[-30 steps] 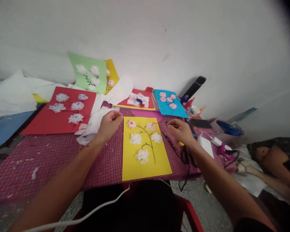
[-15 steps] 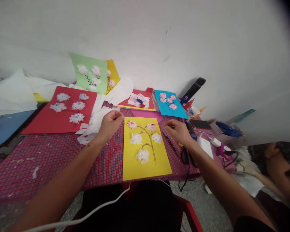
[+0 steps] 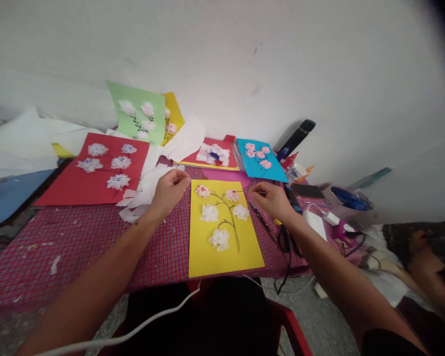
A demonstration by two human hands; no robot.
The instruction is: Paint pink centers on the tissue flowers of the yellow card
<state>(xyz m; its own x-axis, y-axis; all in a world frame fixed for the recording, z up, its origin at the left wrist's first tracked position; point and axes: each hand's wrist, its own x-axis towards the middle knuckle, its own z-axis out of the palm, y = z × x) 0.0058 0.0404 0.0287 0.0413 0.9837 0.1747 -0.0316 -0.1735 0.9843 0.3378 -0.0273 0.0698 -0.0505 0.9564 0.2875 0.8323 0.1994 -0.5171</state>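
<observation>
Before me lies a yellow sheet (image 3: pixel 222 262) with a drawn branch and several crumpled white paper flowers; the upper two carry red marks. My right hand (image 3: pixel 270 200) is closed in a pinch on a thin stick (image 3: pixel 246 192), whose far end is at the upper right flower (image 3: pixel 232 195). Just off the sheet's top left corner, my left hand (image 3: pixel 172 187) is closed, thumb against the fingers; anything in it is too small to make out. Beside my right forearm lie a dark pencil (image 3: pixel 262 220) and black-handled scissors (image 3: pixel 284 240).
At left are a red flower sheet (image 3: pixel 70 183) and white tissue paper (image 3: pixel 150 185). Green (image 3: pixel 157 106) and blue (image 3: pixel 270 171) flower sheets stand behind. A black bottle (image 3: pixel 296 138), a phone (image 3: pixel 308 191) and a white adapter (image 3: pixel 315 225) are at right. Another person (image 3: pixel 424 267) is at far right.
My right hand has shifted very slightly left with the thin stick. My left hand and the yellow sheet look the same.
</observation>
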